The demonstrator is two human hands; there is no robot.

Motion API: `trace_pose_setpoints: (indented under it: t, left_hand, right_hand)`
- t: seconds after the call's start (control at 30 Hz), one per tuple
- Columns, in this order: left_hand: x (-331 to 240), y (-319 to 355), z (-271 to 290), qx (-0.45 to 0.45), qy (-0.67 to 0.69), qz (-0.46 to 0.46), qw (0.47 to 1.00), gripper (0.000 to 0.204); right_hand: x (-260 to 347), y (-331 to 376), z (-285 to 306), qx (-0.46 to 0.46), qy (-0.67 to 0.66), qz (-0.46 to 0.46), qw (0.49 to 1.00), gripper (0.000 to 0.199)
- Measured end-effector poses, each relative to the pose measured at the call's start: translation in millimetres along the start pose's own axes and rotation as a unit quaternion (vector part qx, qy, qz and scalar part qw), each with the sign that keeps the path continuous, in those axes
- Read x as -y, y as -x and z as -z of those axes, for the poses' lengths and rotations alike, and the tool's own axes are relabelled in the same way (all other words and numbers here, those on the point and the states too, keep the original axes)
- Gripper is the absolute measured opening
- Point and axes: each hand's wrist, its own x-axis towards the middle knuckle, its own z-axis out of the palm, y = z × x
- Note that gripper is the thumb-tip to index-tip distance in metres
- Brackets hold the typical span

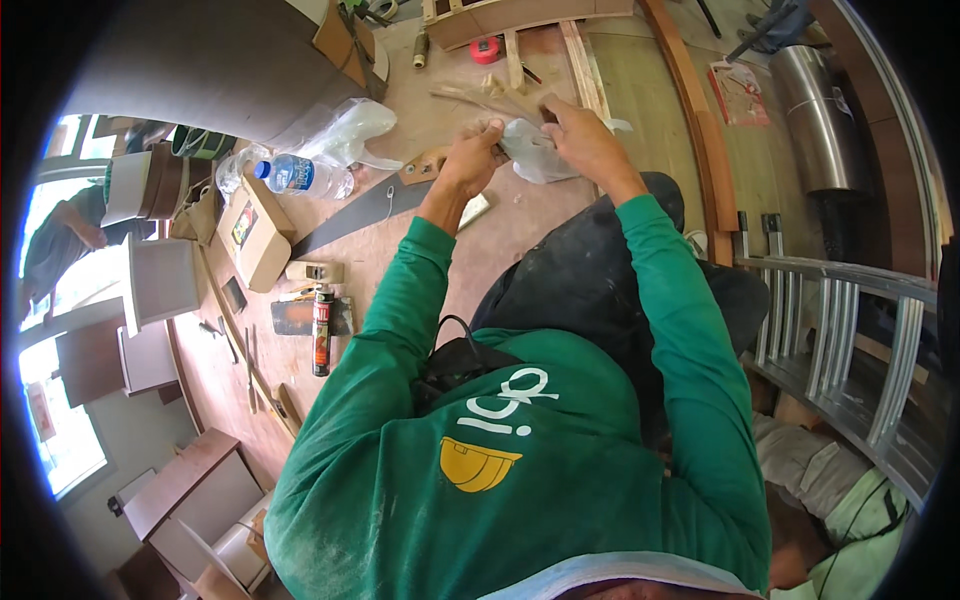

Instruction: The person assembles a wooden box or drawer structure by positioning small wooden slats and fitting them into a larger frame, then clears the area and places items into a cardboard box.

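A crumpled, see-through plastic bag (pixel 538 152) hangs between my two hands above the wooden work surface. My left hand (pixel 472 160) pinches its left side with thumb and fingers together. My right hand (pixel 588 148) grips the upper right side, fingers curled in. What may be inside the bag I cannot make out. Below my left wrist lies a small pale block (pixel 475 210). Just left of that hand is a handsaw (pixel 350 222), its wooden handle partly behind the hand. Thin wood strips (pixel 470 95) lie beyond my hands.
To the left lie a water bottle (pixel 305 177), another plastic bag (pixel 350 135), a cardboard box (pixel 255 235) and a sealant tube (pixel 321 335). A red tape measure (pixel 486 50) sits at the far side. An aluminium ladder (pixel 840 320) lies at right. Another person (pixel 70 235) stands far left.
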Motion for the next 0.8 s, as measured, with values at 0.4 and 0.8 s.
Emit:
trace_pose_setpoints:
  t: [0.4,0.8]
  left_hand:
    - [-4,-11,8,-0.025,0.076,-0.033,0.996,0.024]
    - [-52,29,-36,-0.164,-0.524,-0.371,0.749,0.046]
  right_hand:
    - [-13,10,-12,-0.065,-0.054,-0.079,0.993,0.03]
    - [-4,27,14,-0.229,-0.34,-0.112,0.905,0.034]
